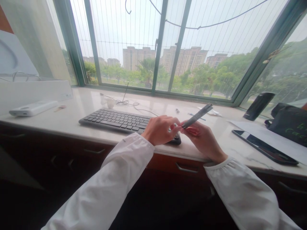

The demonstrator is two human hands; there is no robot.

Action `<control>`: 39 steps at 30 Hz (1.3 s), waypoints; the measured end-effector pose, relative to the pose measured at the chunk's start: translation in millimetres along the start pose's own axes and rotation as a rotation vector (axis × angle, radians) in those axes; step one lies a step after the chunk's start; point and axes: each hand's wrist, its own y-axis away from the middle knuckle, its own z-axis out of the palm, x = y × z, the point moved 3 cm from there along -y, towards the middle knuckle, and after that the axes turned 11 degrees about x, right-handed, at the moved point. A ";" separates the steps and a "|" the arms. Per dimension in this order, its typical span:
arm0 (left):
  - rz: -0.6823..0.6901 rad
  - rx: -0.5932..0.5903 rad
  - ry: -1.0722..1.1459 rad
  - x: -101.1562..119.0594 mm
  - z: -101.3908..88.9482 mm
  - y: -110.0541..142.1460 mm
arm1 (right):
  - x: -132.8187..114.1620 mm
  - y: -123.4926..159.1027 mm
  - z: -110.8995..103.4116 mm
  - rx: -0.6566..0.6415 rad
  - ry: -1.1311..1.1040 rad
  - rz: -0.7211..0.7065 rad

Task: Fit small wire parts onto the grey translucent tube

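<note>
My right hand [203, 139] is closed around the lower part of a slim, dark, flat strip-like object [198, 115], whose exact kind I cannot make out. Its far end points up and to the right, above the counter. At its near end the thumb and fingertips of my left hand [163, 129] come together in a pinch and appear to touch it. Under my left hand lies a black keyboard [115, 119]; the hand covers part of its right side.
The pale counter [91, 98] runs below a window. A white power bank [33, 108] lies at left, a black cable [123, 102] behind the keyboard. To the right are a dark phone or tablet [263, 147], white paper [254, 129], a black upright object [259, 106] and a black bag [287, 123].
</note>
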 end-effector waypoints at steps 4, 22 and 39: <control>0.021 -0.033 -0.020 0.1 1.4 -0.1 | -3.3 -1.3 1.1 0.023 0.021 -0.003; -0.036 -0.013 -0.073 -5.7 4.6 0.7 | -24.1 -1.3 5.9 0.157 0.233 0.199; -0.025 -0.027 -0.073 -5.4 4.6 0.6 | -12.8 3.4 -2.0 0.116 -0.181 0.207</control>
